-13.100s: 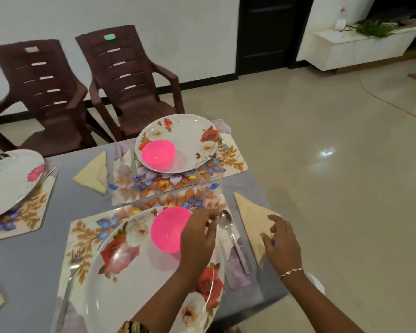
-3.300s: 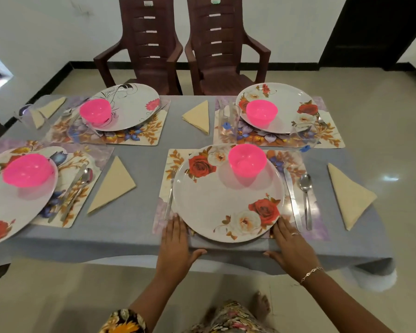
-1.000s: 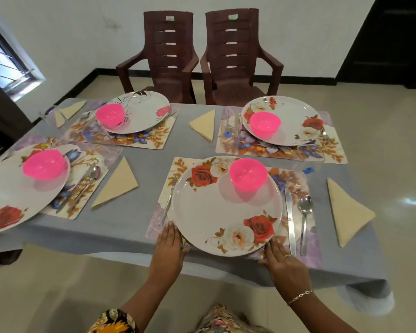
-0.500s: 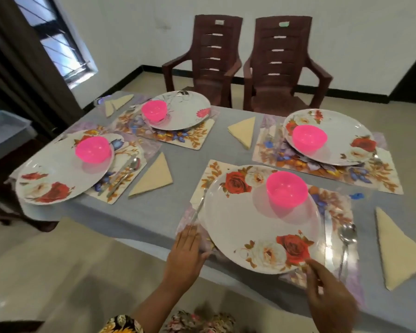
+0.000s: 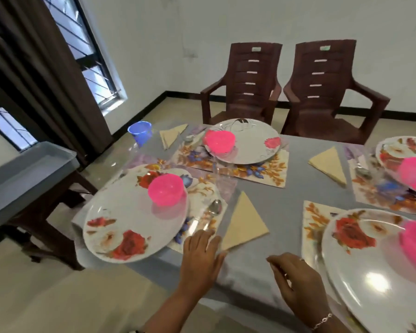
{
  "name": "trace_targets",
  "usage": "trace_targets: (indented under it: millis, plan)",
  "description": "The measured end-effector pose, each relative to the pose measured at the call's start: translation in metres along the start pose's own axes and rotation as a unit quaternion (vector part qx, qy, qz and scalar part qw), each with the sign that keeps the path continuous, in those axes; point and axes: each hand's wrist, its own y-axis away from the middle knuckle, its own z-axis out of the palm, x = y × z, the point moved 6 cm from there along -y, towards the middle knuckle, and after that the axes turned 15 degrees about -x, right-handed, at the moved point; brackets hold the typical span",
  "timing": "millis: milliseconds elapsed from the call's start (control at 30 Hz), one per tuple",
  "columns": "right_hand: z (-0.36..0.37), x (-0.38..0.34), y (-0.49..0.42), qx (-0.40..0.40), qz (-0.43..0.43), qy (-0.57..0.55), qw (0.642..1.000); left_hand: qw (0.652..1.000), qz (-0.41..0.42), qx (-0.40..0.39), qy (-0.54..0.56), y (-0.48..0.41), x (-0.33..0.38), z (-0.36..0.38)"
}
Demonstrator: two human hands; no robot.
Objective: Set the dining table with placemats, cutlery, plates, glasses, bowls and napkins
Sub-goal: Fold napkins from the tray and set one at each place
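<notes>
No readable text, labels or numbers anywhere.

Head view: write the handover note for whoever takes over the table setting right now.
Left hand: open, flat at the table's near edge, fingertips by the corner of the near-left placemat.
Right hand: open, holding nothing, over the grey tablecloth.
Things: the near-left plate carries its pink bowl, with the spoon and folded napkin to its right.
Done: all four settings in view have mat, plate and bowl. Three napkins show.
Left: probably squaring up this setting. Check glasses and forks, which are too blurred to confirm.
</notes>
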Motion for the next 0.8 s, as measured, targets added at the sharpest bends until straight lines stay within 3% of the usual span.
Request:
trace_targets:
  millis: [133,300,400,633,800]
  plan:
    - [0.050,-0.058,-0.049,-0.033,0.015,0.025,0.999,0.999,0.036,0.000,0.004,-0.001,-0.061,-0.022]
    - [0.097,-0.104,-0.089,-0.074,0.022,0.038,0.996,0.999,0.020,0.015,0.029,0.001,-0.134,-0.042]
    - [0.115,-0.119,-0.108,-0.096,0.021,0.057,0.993,1.000,-0.006,-0.009,0.017,-0.006,-0.167,-0.050]
    - [0.133,-0.136,-0.136,-0.068,0.036,0.067,0.995,0.990,-0.089,-0.080,0.080,-0.006,-0.239,-0.075]
    - [0.152,-0.148,-0.130,-0.058,0.092,0.053,0.993,0.965,-0.159,-0.099,0.184,0.008,-0.327,-0.080]
